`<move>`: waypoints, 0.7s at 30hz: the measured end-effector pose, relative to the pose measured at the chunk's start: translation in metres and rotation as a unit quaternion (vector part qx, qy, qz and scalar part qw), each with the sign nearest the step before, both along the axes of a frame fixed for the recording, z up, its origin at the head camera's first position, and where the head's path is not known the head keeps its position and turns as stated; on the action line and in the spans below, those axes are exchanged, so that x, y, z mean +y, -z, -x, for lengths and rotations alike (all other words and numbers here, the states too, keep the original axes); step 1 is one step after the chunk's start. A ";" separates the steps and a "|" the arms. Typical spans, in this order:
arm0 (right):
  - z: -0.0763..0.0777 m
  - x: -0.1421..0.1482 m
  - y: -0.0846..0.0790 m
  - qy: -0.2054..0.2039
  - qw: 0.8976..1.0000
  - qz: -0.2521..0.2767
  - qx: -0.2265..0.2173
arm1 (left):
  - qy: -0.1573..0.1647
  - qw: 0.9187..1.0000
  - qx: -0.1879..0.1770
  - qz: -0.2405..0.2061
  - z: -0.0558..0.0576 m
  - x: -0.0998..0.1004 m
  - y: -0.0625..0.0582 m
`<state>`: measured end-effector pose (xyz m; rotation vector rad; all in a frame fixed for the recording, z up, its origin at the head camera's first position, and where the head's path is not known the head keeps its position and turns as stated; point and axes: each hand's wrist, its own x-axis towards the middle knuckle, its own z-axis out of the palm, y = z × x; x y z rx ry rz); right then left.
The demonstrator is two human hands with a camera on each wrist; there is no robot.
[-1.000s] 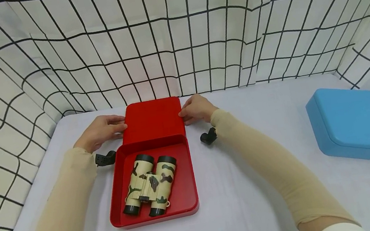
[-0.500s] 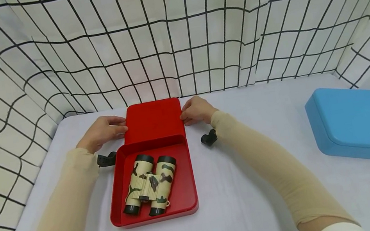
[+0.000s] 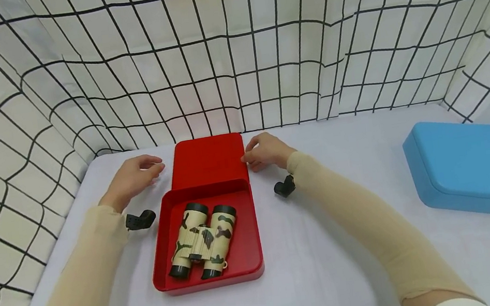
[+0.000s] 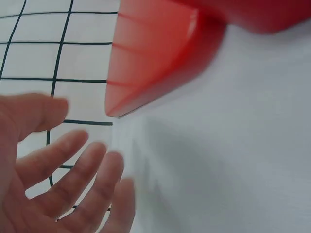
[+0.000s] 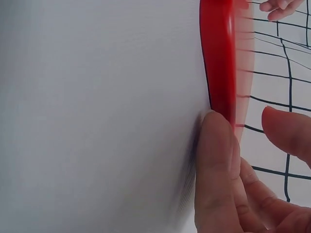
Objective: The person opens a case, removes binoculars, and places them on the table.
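In the head view a red case (image 3: 245, 242) lies unfolded on the white table, its lid (image 3: 208, 160) laid back flat on the far side. Camouflage-patterned binoculars (image 3: 202, 241) rest slantwise inside the near half. My left hand (image 3: 131, 179) hovers left of the lid, a small gap between them; the left wrist view shows its fingers (image 4: 97, 189) spread and holding nothing. To the lid's right is my right hand (image 3: 268, 151). One fingertip (image 5: 213, 126) appears against the lid's edge in the right wrist view, while the thumb (image 5: 286, 131) stands off it.
A closed blue case (image 3: 476, 157) sits on the table at the right. Behind and to both sides rise white walls with a black grid (image 3: 233, 66). Small black wrist devices (image 3: 140, 220) hang below both hands, close to the red case.
My left hand has moved off the lid to the left. The right hand stays by the lid's right edge. The head view has tilted slightly; case and binoculars lie as before.
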<state>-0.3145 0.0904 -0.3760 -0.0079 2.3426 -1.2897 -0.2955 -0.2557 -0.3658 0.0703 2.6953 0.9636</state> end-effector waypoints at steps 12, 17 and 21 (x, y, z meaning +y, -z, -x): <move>-0.016 0.000 -0.011 -0.021 0.998 -0.027 0.052 | -0.048 0.992 0.112 0.005 -0.035 0.008 0.007; -0.026 0.002 -0.011 -0.026 0.995 -0.049 0.078 | -0.038 0.989 0.143 0.001 -0.046 0.017 0.006; -0.034 0.002 -0.011 -0.037 0.990 -0.070 0.114 | -0.024 0.986 0.164 0.010 -0.056 0.021 0.004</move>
